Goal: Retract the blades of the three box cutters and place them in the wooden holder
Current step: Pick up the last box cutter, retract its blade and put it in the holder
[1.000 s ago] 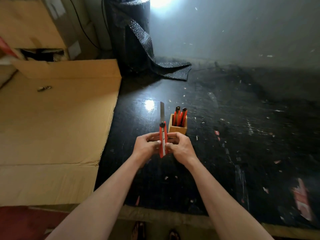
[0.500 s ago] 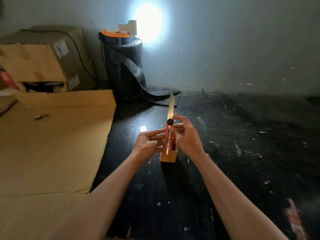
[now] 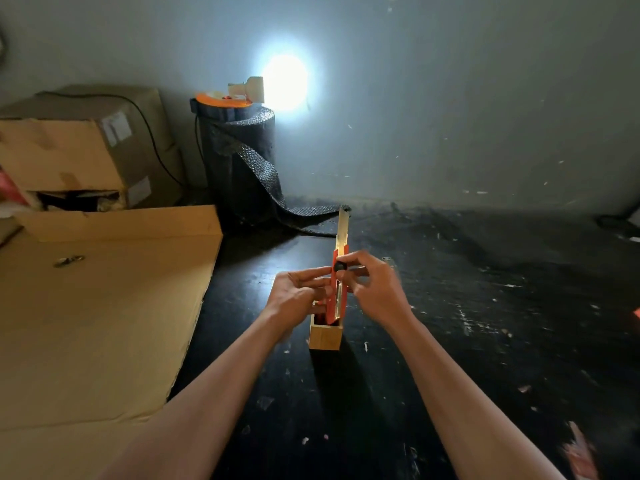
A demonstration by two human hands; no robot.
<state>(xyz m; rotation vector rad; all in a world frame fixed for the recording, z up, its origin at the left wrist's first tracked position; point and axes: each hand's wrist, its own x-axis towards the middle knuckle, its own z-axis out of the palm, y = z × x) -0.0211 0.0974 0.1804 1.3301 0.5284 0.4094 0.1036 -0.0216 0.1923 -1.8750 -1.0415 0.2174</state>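
An orange box cutter (image 3: 337,292) stands upright in front of me, its long blade (image 3: 343,230) fully out and pointing up. My left hand (image 3: 298,294) grips its body from the left. My right hand (image 3: 375,289) holds it from the right, thumb and finger on the black slider knob (image 3: 340,266). The wooden holder (image 3: 325,336) stands on the black table just behind and below the cutter. Something red shows inside the holder, mostly hidden by my left hand and the cutter.
Flattened cardboard (image 3: 97,306) covers the table's left side, with cardboard boxes (image 3: 79,147) behind it. A roll of black bubble wrap (image 3: 239,161) stands at the back against the wall, its loose end trailing on the table (image 3: 485,306). Scraps litter the dark surface.
My head has tilted up, so the wall and the roll show more. My right fingers have shifted onto the slider knob. The blade is still fully out.
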